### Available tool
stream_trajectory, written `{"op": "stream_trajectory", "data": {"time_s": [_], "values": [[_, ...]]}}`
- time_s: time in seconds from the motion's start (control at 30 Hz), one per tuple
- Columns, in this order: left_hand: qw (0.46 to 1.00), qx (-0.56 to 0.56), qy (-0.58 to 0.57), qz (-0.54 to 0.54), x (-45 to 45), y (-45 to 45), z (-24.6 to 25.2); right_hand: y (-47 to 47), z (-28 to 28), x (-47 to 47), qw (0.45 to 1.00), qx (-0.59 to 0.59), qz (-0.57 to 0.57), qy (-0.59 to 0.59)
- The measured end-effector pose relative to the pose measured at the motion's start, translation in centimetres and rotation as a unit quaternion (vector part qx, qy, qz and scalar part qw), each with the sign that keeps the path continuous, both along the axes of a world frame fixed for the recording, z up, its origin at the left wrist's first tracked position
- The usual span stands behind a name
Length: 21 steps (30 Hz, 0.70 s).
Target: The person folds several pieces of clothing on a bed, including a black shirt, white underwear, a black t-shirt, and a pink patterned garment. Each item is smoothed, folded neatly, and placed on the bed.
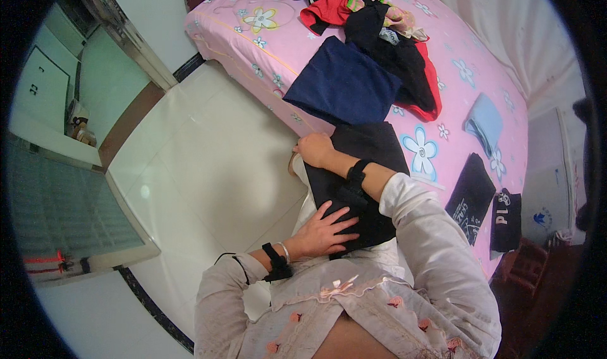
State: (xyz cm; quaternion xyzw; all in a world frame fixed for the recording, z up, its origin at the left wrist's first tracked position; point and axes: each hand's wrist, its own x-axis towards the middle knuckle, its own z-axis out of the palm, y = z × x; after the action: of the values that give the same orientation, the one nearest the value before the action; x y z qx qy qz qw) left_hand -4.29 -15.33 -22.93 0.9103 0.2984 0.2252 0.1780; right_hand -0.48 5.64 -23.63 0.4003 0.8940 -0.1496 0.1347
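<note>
A black cloth garment (367,143) lies before me, stretching from the bed's edge down over my lap. My left hand (322,231) rests flat on its near end, fingers spread, holding nothing. Higher up, my right hand (314,149) is curled into a fist at the garment's left edge and grips the fabric there. Part of the garment is hidden under my right forearm. Just beyond it, a folded navy blue cloth (344,84) lies on the bed, close to the garment's far end.
The bed (422,153) has a pink flowered sheet. A heap of red and black clothes (393,41) lies on its far part. To the right are a folded light blue cloth (484,122) and two folded black garments (472,198) (505,221) with printing. Tiled floor (227,145) extends leftward to a doorway.
</note>
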Motion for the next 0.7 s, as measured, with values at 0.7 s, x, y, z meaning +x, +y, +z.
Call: {"op": "stream_trajectory", "data": {"time_s": [0.7], "values": [[0.972,0.010,0.020,0.235,1.7,5.1,0.4,0.1,4.1,18.8,0.960,0.187,-0.084,0.193]]}}
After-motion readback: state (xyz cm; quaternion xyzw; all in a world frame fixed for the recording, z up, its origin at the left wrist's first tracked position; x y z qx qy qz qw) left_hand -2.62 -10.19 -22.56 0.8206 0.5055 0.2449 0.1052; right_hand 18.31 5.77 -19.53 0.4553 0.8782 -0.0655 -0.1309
